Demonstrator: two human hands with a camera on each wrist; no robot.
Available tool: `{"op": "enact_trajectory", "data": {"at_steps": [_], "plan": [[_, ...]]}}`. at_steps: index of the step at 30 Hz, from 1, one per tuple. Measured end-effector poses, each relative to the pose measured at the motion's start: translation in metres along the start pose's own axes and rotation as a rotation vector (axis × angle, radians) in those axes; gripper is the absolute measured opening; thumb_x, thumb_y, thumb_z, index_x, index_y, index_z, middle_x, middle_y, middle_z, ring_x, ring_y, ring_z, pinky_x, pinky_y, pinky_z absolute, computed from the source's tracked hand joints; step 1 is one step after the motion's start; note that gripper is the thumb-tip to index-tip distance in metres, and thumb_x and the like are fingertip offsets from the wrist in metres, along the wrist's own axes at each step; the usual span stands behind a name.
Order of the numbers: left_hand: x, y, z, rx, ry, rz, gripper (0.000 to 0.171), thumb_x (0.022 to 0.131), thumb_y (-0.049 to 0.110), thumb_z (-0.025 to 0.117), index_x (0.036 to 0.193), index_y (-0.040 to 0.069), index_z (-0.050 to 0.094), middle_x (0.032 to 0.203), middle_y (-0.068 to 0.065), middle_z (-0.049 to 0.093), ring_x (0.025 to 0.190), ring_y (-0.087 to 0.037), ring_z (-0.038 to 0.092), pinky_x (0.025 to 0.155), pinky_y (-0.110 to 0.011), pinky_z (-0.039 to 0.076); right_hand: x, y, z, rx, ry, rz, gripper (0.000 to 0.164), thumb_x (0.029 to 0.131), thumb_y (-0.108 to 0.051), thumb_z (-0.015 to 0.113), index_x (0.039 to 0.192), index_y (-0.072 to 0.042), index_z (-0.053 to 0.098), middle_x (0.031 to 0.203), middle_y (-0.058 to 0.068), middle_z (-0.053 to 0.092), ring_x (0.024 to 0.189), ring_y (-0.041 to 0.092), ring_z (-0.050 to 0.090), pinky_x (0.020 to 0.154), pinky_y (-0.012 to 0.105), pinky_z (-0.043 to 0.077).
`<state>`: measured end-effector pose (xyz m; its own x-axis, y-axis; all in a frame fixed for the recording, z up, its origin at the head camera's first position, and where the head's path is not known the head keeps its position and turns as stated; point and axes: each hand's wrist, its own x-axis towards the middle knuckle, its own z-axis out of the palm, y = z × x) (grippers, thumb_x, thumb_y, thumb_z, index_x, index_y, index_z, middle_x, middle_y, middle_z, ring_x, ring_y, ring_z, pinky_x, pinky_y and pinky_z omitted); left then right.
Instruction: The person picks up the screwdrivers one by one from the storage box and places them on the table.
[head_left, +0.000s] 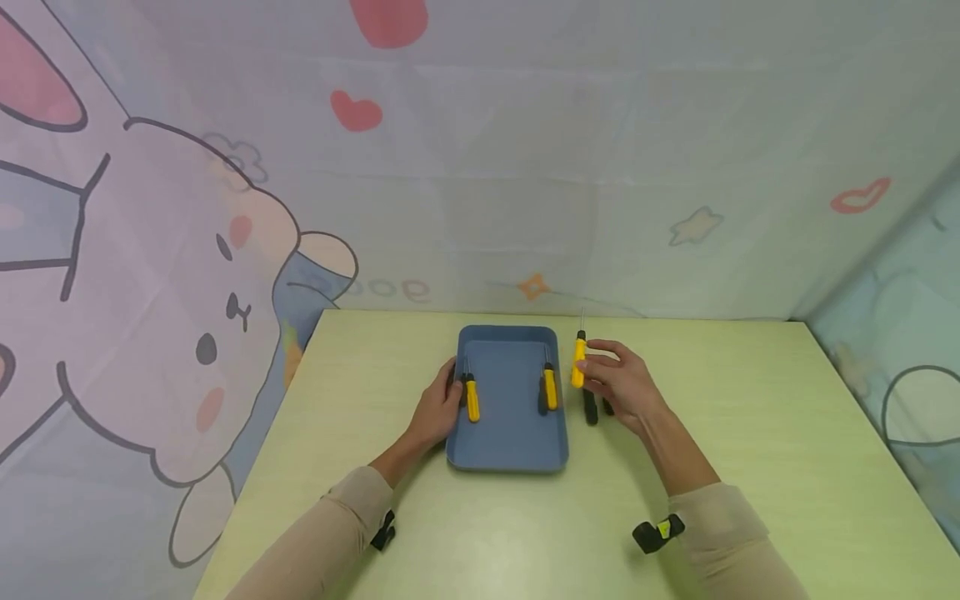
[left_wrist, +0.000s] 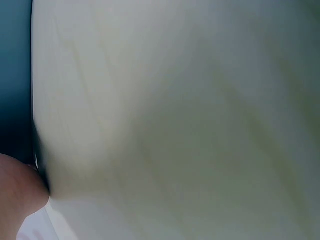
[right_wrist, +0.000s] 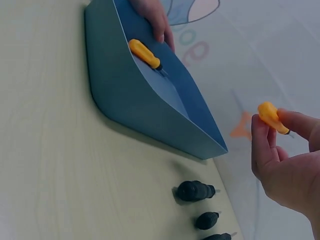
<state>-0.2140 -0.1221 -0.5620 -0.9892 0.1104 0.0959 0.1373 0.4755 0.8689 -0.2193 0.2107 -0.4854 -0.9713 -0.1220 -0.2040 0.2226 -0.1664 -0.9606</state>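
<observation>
In the head view a blue tray point(head_left: 510, 450) stands on the table. My left hand point(head_left: 437, 408) grips its left rim, thumb over the inner side; the left wrist view shows only part of that hand beside the tray wall point(left_wrist: 15, 75). My right hand point(head_left: 618, 383) pinches a yellow-handled screwdriver point(head_left: 579, 362) by the handle, right of the tray, shaft pointing away from me. Inside the tray lie a yellow screwdriver point(head_left: 472, 400) at the left and another yellow screwdriver point(head_left: 551, 388) at the right. Dark patches beside them may be shadows.
Right of the tray, under my right hand, are black-handled screwdrivers point(head_left: 590, 408); the right wrist view shows 3 of them, one a black screwdriver point(right_wrist: 195, 191). A printed cloth point(head_left: 525, 167) hangs behind the far edge of the pale table point(head_left: 360, 350).
</observation>
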Motion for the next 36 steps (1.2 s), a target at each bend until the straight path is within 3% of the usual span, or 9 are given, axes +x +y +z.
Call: {"op": "enact_trajectory", "data": {"at_steps": [9,16,26,36], "plan": [[-0.001,0.003,-0.002,-0.008,0.005,-0.001,0.054,0.114,0.016,0.041,0.166,0.005,0.032,0.166,-0.018,0.042,0.152,-0.036,0.040,0.124,-0.053,0.032,-0.003,-0.004,-0.014,-0.119,0.015,-0.014,0.054,0.102,-0.008,0.072,0.151,0.001,0.049,0.117,0.003,0.071,0.098,0.013,0.073,0.091,0.029,0.061],[0.001,0.003,-0.002,-0.001,0.010,0.004,0.053,0.114,0.015,0.041,0.166,0.005,0.032,0.165,-0.018,0.042,0.152,-0.037,0.040,0.124,-0.054,0.033,-0.006,-0.005,-0.024,-0.120,0.020,-0.026,0.057,0.101,-0.009,0.073,0.150,0.005,0.048,0.111,0.001,0.072,0.096,0.011,0.073,0.089,0.027,0.061],[-0.002,0.000,-0.001,0.002,-0.003,-0.022,0.054,0.114,0.017,0.041,0.166,0.006,0.031,0.166,-0.017,0.041,0.153,-0.035,0.039,0.125,-0.052,0.032,-0.007,0.002,-0.036,-0.137,0.044,-0.033,0.056,0.102,-0.007,0.071,0.151,0.002,0.046,0.110,-0.001,0.071,0.095,0.012,0.073,0.087,0.028,0.062],[-0.001,0.002,-0.001,-0.010,-0.006,-0.018,0.054,0.115,0.017,0.041,0.167,0.006,0.031,0.166,-0.017,0.041,0.153,-0.035,0.038,0.125,-0.052,0.032,-0.010,0.003,-0.047,-0.278,0.029,-0.143,0.057,0.101,-0.004,0.071,0.151,0.006,0.045,0.113,0.008,0.065,0.093,0.009,0.074,0.086,0.029,0.062]]}}
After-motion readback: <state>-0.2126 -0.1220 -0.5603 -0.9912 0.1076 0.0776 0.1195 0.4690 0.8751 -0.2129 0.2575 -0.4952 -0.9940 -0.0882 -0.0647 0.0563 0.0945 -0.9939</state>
